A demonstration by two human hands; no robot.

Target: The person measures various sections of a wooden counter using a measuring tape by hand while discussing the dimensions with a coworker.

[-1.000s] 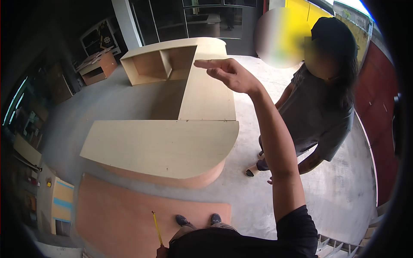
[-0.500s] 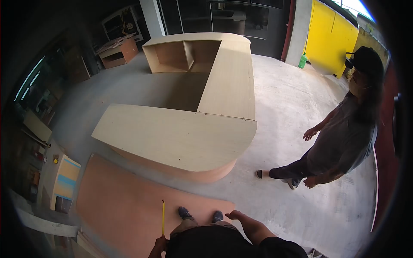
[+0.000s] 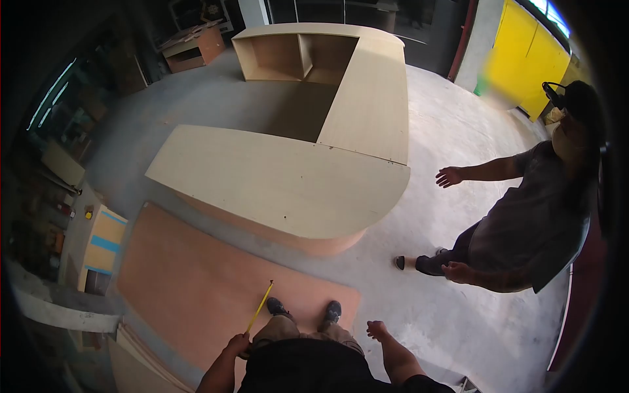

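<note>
My left hand (image 3: 240,344) is closed at my left hip on a tape measure, whose case is mostly hidden by the fingers. Its yellow blade (image 3: 259,309) sticks out up and to the right, ending near my left shoe. My right hand (image 3: 377,331) is held out at my right side, fingers loosely bent, with nothing visible in it. Both feet stand on a reddish-brown curved panel (image 3: 203,262) on the floor. In front of me is a large pale wooden counter (image 3: 282,177) with a rounded corner, touched by neither hand.
A person (image 3: 524,223) in a cap stands at the right, one hand (image 3: 449,177) stretched toward the counter. Open compartments (image 3: 275,56) face inward at the far end. A taped wooden cabinet (image 3: 103,242) stands left. A yellow panel (image 3: 531,59) is at the back right.
The tape blade has swung from upright to slanting right. My right hand has moved right and its fingers have curled. The other person has raised an arm toward the counter. My view has tilted down.
</note>
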